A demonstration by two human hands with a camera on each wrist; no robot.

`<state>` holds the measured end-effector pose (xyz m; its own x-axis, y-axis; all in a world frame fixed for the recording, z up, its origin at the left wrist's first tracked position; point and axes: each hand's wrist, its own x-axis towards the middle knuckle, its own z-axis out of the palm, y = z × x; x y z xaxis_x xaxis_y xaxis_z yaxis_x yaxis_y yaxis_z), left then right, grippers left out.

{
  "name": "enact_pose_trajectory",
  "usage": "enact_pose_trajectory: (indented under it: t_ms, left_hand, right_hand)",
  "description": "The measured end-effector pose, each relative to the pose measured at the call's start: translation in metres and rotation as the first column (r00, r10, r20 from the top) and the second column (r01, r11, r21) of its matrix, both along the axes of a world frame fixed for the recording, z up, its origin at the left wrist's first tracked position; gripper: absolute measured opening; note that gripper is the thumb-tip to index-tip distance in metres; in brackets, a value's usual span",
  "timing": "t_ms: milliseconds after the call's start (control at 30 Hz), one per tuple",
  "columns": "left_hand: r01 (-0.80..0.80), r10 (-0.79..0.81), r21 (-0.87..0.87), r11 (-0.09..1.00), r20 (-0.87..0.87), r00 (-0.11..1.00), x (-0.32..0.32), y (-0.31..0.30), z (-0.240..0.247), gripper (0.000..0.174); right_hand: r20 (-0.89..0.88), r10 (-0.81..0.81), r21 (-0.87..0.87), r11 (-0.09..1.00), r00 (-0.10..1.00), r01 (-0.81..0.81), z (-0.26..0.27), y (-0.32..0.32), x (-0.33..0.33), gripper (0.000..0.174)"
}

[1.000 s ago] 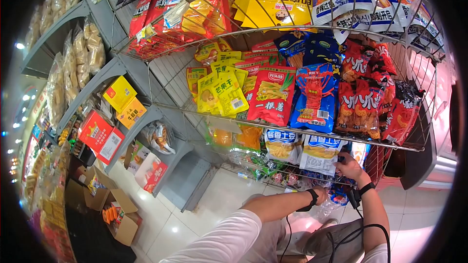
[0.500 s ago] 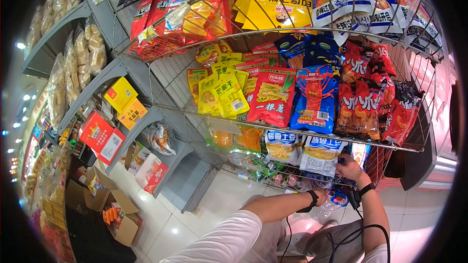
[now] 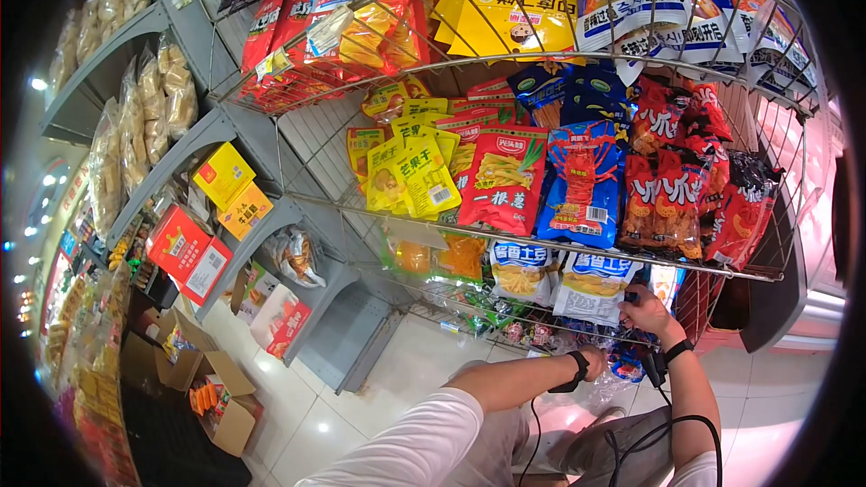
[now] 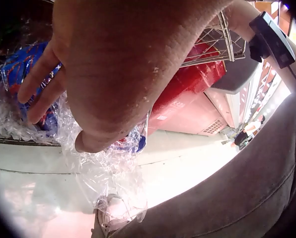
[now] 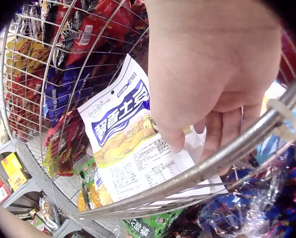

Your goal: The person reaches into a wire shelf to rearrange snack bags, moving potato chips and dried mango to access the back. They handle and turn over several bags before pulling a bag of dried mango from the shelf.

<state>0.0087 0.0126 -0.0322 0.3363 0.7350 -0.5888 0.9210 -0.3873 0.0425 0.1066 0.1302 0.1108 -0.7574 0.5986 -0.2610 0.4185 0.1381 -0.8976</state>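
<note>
In the head view my right hand (image 3: 644, 310) is at the right edge of a white and blue snack bag (image 3: 591, 287) in the lower wire basket. The right wrist view shows thumb and curled fingers pinching that bag's side behind the basket's front rim (image 5: 197, 174); its printed front faces out. Lower down, my left hand (image 3: 591, 363) is among crinkled clear plastic. In the left wrist view the hand (image 4: 108, 74) grips a clear plastic bag (image 4: 108, 171), its thumb under the bunched film. Blue and red wrapped packs (image 4: 26, 69) lie by its fingertips.
A matching white snack bag (image 3: 521, 271) stands to the left. Above, a wire shelf holds yellow dried-mango packs (image 3: 424, 176), a red packet (image 3: 502, 179), a blue packet (image 3: 580, 182) and red bags (image 3: 663, 198). Grey shelving (image 3: 347, 334) and open cardboard boxes (image 3: 236, 424) are at left.
Both hands stay where they were. The white snack bag at the right hand shifts very slightly; everything else looks the same.
</note>
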Motion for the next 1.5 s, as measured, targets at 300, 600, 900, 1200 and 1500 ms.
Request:
enact_pose_trajectory:
  t_ms: [300,600,900,1200,1500]
  left_hand:
    - [0.017,-0.017,0.018,1.0,-0.013,1.0,0.001,-0.002,-0.006,0.061]
    - [-0.038,0.039,0.052,0.998,-0.021,0.999,0.003,-0.008,-0.009,0.053]
    - [-0.051,0.051,0.034,0.998,0.009,0.999,0.001,-0.006,-0.009,0.058]
    - [-0.015,0.014,0.019,1.0,0.015,1.0,0.001,-0.008,0.001,0.052]
    - [0.045,-0.043,0.083,0.995,-0.032,0.999,0.001,-0.007,-0.021,0.05]
  right_hand:
    - [-0.005,0.002,-0.009,1.0,1.0,-0.002,-0.007,0.003,0.0,0.049]
    - [-0.021,0.008,-0.028,1.0,1.0,-0.009,-0.01,0.005,-0.001,0.044]
    - [-0.066,0.013,-0.031,0.999,0.998,-0.015,-0.015,0.007,0.0,0.046]
    - [0.005,0.011,-0.028,1.0,1.0,-0.011,0.0,0.0,0.0,0.05]
    - [-0.007,0.04,-0.068,0.997,0.999,-0.04,-0.008,0.003,-0.001,0.063]
